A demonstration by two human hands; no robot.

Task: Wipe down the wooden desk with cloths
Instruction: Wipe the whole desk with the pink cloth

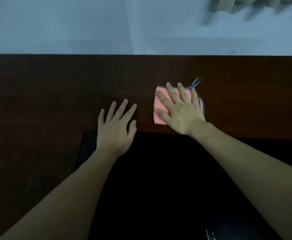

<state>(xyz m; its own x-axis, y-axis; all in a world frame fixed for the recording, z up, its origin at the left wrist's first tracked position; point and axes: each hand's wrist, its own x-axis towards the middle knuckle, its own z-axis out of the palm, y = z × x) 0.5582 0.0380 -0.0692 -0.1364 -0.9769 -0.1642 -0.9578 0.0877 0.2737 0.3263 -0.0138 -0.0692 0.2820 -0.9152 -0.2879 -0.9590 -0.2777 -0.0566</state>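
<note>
Pink cloth with a checked hanging loop lies on the dark wooden counter, pressed flat under the right hand, fingers spread. The left hand rests beside it, fingers straight, holding nothing.

Dark wooden desk looks smooth, faintly glossy; pink cloth nubbly, with woven checked trim

Your right hand hides most of the pink cloth; upper-right bkgd shapes too blurred to ID.
</note>
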